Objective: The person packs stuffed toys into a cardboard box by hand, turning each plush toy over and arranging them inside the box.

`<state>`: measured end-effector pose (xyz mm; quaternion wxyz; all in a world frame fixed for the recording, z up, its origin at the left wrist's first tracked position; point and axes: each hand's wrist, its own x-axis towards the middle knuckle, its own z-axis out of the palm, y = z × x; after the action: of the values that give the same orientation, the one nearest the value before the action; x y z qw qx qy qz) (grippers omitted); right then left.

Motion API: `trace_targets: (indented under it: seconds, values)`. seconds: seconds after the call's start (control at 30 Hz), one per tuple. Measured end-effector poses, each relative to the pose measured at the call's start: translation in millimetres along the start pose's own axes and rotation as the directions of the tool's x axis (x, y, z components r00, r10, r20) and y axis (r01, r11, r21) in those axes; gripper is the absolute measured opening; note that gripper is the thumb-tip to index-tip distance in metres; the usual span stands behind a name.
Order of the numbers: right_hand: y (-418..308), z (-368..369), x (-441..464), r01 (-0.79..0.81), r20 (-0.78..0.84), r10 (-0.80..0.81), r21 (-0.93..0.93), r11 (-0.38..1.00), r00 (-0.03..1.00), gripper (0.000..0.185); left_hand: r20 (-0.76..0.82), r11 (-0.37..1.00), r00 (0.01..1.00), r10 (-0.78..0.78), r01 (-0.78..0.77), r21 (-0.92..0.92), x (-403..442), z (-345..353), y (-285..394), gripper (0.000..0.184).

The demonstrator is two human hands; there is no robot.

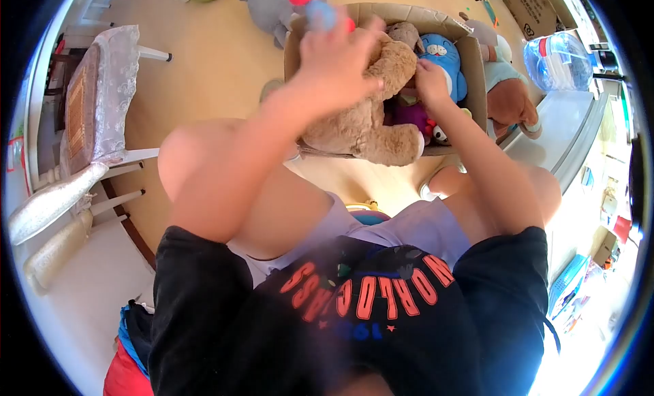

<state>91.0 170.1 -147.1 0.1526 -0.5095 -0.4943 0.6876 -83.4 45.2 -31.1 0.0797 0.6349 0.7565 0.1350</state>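
My left hand, blurred by motion, is over the left part of a cardboard box. Its fingers are at a red and blue toy, which is smeared like the hand and appears held. Below that hand, a light brown plush bear lies in the box, one leg over the near edge. My right hand reaches into the right half with its fingers closed, beside the bear's arm and a blue plush toy; what they grip is hidden. Under the right wrist is a purple toy.
A grey plush toy lies on the floor beyond the box. More plush toys are to its right, near a large clear water bottle. A lace-covered chair stands at left. My bare knees flank the box's near side.
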Motion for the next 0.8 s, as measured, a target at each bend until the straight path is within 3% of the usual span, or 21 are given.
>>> trace_targets:
  seconds: [0.03,0.13,0.17,0.27,0.3,0.33,0.4,0.5,0.53,0.57,0.63,0.67,0.7,0.73,0.77,0.8]
  values:
    - [-6,-4,-3,0.022,-0.086,-0.021,0.004,1.000,0.996,0.028,0.031,0.980,0.984,-0.177,0.179,-0.091,7,-3,-7,0.069]
    - [-18,-6,-26,0.107,-0.017,-0.107,-0.018,0.994,0.994,0.030,0.460,0.819,0.840,-0.289,0.466,-0.336,31,-6,-58,0.091]
    - [-21,-3,-38,0.127,-0.012,-0.127,-0.011,0.992,0.992,0.031,0.510,0.827,0.811,-0.288,0.479,-0.295,30,-1,-59,0.093]
    - [-32,17,-86,0.069,0.150,-0.066,-0.016,0.997,0.986,0.059,0.658,0.850,0.697,-0.284,0.501,-0.164,17,39,-60,0.102]
    - [-33,24,-95,0.042,0.198,-0.036,-0.027,0.999,0.979,0.068,0.521,0.880,0.817,-0.248,0.415,-0.231,9,90,-78,0.102]
    - [-26,27,-94,0.105,0.259,-0.086,-0.060,0.993,0.962,0.073,0.453,0.861,0.852,-0.264,0.419,-0.287,2,106,-77,0.103]
    - [-8,26,-91,0.231,0.369,-0.176,-0.110,0.967,0.913,0.087,0.437,0.813,0.858,-0.271,0.447,-0.373,-6,99,-58,0.103]
    - [-13,1,-55,0.174,0.492,-0.127,-0.051,0.983,0.861,0.095,0.520,0.768,0.820,-0.241,0.488,-0.414,-9,19,-19,0.106]
    - [-15,0,-54,0.292,0.438,-0.279,0.039,0.956,0.854,0.083,0.510,0.784,0.827,-0.235,0.471,-0.403,-14,5,-13,0.110]
    - [-24,-4,-51,0.256,0.430,-0.200,-0.075,0.964,0.880,0.076,0.499,0.799,0.835,-0.231,0.456,-0.392,-18,-9,-6,0.114]
    - [-47,-20,-35,0.166,0.391,-0.039,-0.296,0.941,0.920,0.062,0.403,0.864,0.890,-0.212,0.363,-0.349,-23,-23,10,0.093]
    - [-30,-25,-18,0.257,0.335,-0.159,-0.270,0.928,0.929,0.045,0.374,0.896,0.906,-0.198,0.322,-0.307,-23,-20,14,0.086]
    - [-21,-38,4,0.376,0.343,-0.230,-0.456,0.807,0.911,0.041,0.344,0.922,0.921,-0.183,0.282,-0.266,-22,-15,17,0.079]
    - [-18,-51,23,0.397,0.265,-0.298,-0.537,0.745,0.917,0.041,0.271,0.964,0.957,-0.108,0.167,-0.206,-25,1,16,0.075]
    - [-16,-58,33,0.404,0.196,-0.365,-0.618,0.675,0.910,0.040,0.360,0.976,0.929,-0.081,0.147,-0.159,-23,10,22,0.073]
    - [-27,-55,25,0.263,0.060,-0.264,-0.437,0.860,0.963,0.042,0.446,0.986,0.893,-0.059,0.123,-0.115,-20,18,30,0.071]
